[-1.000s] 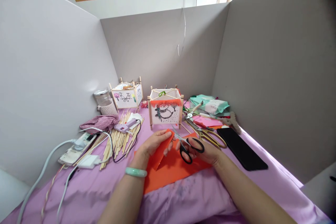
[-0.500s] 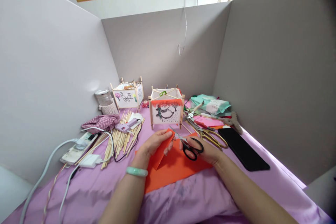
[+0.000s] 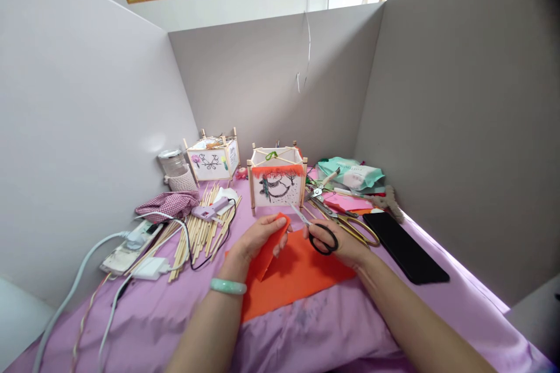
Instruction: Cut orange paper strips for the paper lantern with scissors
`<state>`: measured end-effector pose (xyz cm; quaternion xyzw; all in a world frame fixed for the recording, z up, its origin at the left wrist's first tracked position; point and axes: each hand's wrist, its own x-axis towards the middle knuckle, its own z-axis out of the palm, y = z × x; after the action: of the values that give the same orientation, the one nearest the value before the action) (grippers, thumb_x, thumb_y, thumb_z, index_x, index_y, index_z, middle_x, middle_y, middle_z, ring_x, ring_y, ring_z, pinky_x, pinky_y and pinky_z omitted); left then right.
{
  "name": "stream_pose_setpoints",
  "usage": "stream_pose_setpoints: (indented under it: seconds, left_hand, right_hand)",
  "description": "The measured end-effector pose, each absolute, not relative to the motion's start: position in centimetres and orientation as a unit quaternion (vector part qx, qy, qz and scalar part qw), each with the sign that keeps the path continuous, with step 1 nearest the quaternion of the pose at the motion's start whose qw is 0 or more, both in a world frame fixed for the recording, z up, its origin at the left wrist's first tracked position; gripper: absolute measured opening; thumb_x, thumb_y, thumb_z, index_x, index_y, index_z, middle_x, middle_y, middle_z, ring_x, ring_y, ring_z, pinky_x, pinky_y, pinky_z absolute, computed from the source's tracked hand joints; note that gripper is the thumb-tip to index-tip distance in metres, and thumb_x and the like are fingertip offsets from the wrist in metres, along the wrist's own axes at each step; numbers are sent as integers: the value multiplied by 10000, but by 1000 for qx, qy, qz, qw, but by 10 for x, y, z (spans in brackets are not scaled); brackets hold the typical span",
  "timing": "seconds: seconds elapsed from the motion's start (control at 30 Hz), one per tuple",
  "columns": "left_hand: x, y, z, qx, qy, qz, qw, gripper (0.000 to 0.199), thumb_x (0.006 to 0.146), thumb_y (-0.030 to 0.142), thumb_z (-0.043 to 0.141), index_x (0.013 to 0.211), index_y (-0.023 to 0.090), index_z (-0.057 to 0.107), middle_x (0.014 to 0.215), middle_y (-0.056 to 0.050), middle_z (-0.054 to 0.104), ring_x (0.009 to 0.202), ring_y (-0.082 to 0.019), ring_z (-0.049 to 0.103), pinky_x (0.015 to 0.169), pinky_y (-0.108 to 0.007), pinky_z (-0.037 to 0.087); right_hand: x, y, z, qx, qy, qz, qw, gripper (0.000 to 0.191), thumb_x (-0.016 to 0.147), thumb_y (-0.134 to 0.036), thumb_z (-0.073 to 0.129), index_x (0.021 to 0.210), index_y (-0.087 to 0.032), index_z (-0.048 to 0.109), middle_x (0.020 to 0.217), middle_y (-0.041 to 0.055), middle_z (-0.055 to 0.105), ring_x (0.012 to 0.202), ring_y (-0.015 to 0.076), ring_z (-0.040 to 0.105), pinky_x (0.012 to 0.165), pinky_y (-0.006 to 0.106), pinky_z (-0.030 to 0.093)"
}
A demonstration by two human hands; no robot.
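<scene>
Orange paper strip (image 3: 270, 247) sits pinched in your left hand (image 3: 258, 237) at frame centre, your right hand (image 3: 336, 243) gripping black scissors (image 3: 317, 233) beside it, with no cut visible yet.

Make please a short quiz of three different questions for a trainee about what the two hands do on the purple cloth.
1. True or false: the right hand holds the black-handled steel scissors.
2. What does the left hand pinch? A. a wooden stick B. the folded orange paper strip C. the flat black phone
3. Fill in: the gold-handled scissors lie on the ___ side of the right hand.

Key: 1 true; 2 B; 3 right.
</scene>
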<state>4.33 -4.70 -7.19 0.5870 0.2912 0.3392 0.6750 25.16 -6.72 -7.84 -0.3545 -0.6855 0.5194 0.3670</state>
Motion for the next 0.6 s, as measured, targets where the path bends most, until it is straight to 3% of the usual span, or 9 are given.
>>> stream_pose_setpoints:
  seconds: [0.1,0.17,0.23,0.4,0.6]
  left_hand:
    - [43,-46,-71,568,294,375,671,352,788,470,544,861,126,546,525,-5,570,349,-93,488,392,-205,342]
    - [42,-46,-72,560,292,383,674,358,786,469,550,874,123,548,556,-20,589,374,-108,520,408,-213,362]
    - [42,-45,-72,556,284,393,675,349,790,463,548,874,125,549,567,-24,593,386,-112,528,418,-219,375]
    - [42,-46,-72,557,255,410,676,323,802,452,537,859,134,547,516,7,547,361,-94,481,420,-219,384]
    - [44,-48,-71,553,255,418,674,338,800,442,541,920,126,561,519,15,532,343,-79,451,398,-211,354]
  right_hand:
    - [255,-56,-89,-461,-729,361,355,364,759,-527,571,832,-172,607,565,-22,495,512,108,437,493,224,287]
    - [257,-50,-97,-523,-760,226,313,429,657,-499,682,954,-194,633,636,11,580,595,163,524,551,253,333]
    - [258,-47,-103,-542,-776,169,275,503,635,-478,701,1057,-220,610,705,29,624,662,198,569,595,273,358]
    - [259,-51,-100,-486,-816,187,253,545,624,-419,702,1116,-228,570,933,40,632,795,200,573,639,258,378]
    - [262,-56,-88,-461,-828,199,249,339,739,-381,595,1045,-235,618,809,3,632,680,154,541,576,234,335]
